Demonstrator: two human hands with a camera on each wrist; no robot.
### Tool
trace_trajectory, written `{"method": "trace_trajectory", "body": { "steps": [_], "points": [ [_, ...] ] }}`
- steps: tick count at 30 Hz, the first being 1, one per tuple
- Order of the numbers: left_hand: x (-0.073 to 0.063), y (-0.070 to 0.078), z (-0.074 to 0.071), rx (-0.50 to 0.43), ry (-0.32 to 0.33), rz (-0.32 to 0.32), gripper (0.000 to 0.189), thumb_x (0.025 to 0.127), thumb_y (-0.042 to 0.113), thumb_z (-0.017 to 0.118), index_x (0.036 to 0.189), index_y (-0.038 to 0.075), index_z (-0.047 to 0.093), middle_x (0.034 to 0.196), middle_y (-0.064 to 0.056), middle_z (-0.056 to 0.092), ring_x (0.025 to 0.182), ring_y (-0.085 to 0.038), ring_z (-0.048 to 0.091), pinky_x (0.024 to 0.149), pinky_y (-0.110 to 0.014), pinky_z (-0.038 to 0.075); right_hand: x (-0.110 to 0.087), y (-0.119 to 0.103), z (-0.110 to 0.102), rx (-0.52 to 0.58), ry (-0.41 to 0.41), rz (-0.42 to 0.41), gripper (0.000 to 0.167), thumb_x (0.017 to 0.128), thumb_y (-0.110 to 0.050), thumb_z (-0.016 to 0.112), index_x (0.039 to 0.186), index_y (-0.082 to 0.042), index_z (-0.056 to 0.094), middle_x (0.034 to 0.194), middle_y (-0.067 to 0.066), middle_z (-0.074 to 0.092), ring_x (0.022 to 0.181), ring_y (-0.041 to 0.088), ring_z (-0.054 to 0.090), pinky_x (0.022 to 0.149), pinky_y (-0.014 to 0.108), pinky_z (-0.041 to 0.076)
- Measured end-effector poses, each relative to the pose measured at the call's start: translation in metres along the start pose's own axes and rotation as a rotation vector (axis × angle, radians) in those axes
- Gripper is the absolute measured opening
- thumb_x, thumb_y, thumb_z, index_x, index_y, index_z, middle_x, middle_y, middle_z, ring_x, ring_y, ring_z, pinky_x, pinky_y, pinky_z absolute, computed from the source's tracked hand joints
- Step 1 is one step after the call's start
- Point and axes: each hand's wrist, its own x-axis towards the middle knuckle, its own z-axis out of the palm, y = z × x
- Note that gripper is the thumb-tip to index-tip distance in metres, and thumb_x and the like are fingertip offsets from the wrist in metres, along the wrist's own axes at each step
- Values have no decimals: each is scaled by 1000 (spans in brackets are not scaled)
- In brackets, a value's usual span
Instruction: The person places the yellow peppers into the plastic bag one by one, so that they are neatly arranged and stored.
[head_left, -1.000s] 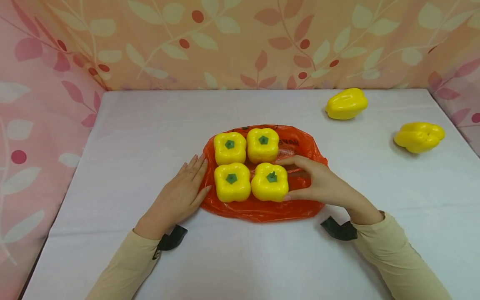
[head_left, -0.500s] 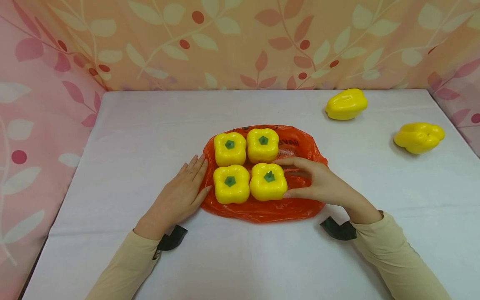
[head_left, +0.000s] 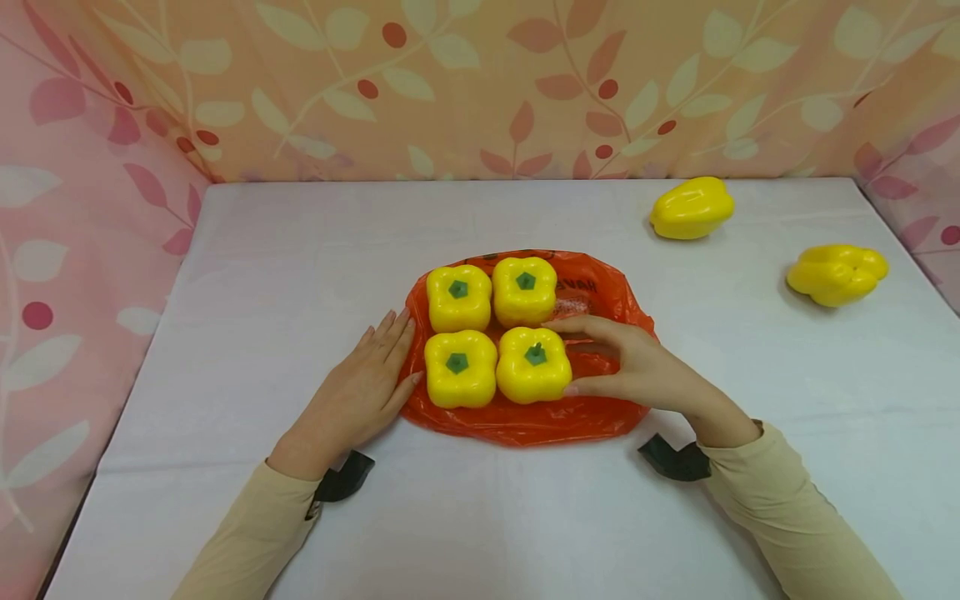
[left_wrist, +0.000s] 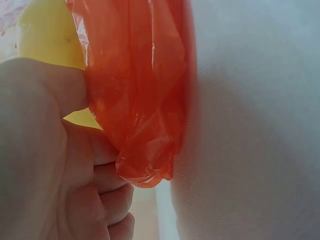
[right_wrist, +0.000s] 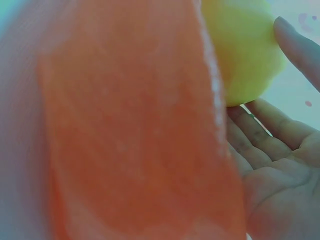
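Observation:
Two by two, yellow bell peppers with green stems stand upright in an orange-red plastic bag (head_left: 525,422), its mouth spread wide. My right hand (head_left: 645,367) holds the front right bell pepper (head_left: 534,379) between thumb and fingers; the right wrist view shows thumb and fingertips at its sides. That pepper is up against the front left bell pepper (head_left: 461,385). Behind them stand the back left bell pepper (head_left: 459,310) and the back right bell pepper (head_left: 524,304). With straight fingers, my left hand (head_left: 356,383) rests along the bag's left side; its thumb touches the orange film (left_wrist: 140,90) in the left wrist view.
Two more yellow bell peppers lie on their sides on the white-covered table (head_left: 480,517): one bell pepper (head_left: 692,208) near the back edge, another bell pepper (head_left: 837,275) farther right. A leaf-patterned curtain (head_left: 480,92) lines the table's back and sides.
The front right bell pepper has slid slightly left with my right hand, and the front left one has shifted a little left too. My left hand has stayed in place.

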Motion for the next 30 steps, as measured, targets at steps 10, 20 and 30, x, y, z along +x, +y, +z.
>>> {"method": "trace_trajectory", "body": {
  "steps": [10,20,30],
  "points": [
    [0,1,0,0,0,0,66,96,30,51,143,-9,28,150,-22,26,141,-34,18,113,-48,17,0,1,-2,28,0,3,63,80,-11,75,137,-10,48,137,2,49,123,22,47,98,50,43],
    [0,1,-1,1,-1,-4,66,96,30,50,143,-9,28,150,-22,26,141,-34,18,113,-48,17,-1,-2,-5,7,-2,19,64,81,-13,75,137,-7,47,139,9,48,125,26,45,98,54,41],
    [0,0,-1,8,-10,-10,65,96,29,50,143,-9,28,150,-22,27,141,-35,18,112,-48,18,-4,-3,-11,25,13,16,62,81,-11,74,137,-7,48,139,8,48,125,28,47,97,54,42]
  ]
}}
